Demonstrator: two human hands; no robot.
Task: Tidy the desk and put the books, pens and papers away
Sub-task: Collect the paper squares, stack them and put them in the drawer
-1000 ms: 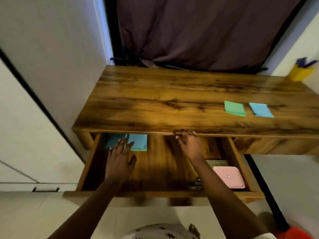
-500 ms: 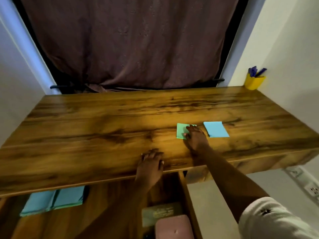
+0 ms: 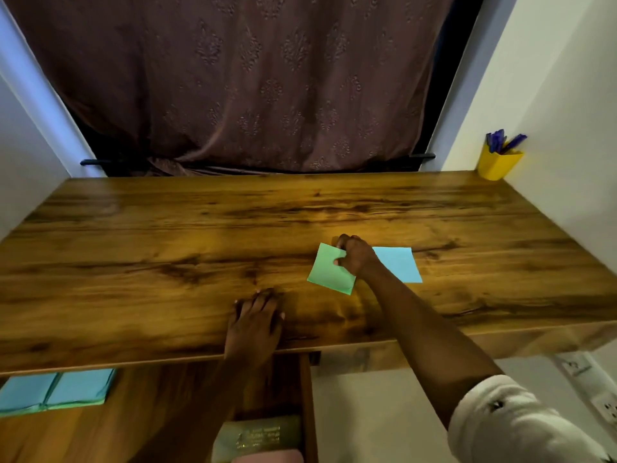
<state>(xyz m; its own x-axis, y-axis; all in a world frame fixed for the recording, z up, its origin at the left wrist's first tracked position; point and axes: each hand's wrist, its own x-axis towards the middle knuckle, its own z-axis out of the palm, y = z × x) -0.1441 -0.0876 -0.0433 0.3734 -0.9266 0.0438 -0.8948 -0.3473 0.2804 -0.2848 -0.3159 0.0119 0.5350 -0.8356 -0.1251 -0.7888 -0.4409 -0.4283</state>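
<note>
A green paper pad (image 3: 329, 270) lies on the wooden desk (image 3: 167, 262), its far corner lifted. My right hand (image 3: 355, 255) pinches that pad at its right edge, thumb on top. Just to the right a blue paper pad (image 3: 400, 264) lies flat, partly hidden by my wrist. My left hand (image 3: 255, 325) rests palm down on the desk's front edge, holding nothing. Below the desktop the drawer (image 3: 305, 396) stands pulled out, with blue and green papers (image 3: 60, 390) stacked at its left.
A yellow cup of blue pens (image 3: 498, 158) stands in the far right corner against the white wall. A dark curtain (image 3: 250, 81) hangs behind the desk. In the drawer lie a greenish box (image 3: 260, 436) and a pink case (image 3: 267, 457). Wall sockets (image 3: 601, 404) sit low right.
My view swung right from the drawer to the desktop. My right hand reached the green pad, then took hold of it and lifted its corner. My left hand moved from drawer to desk edge.
</note>
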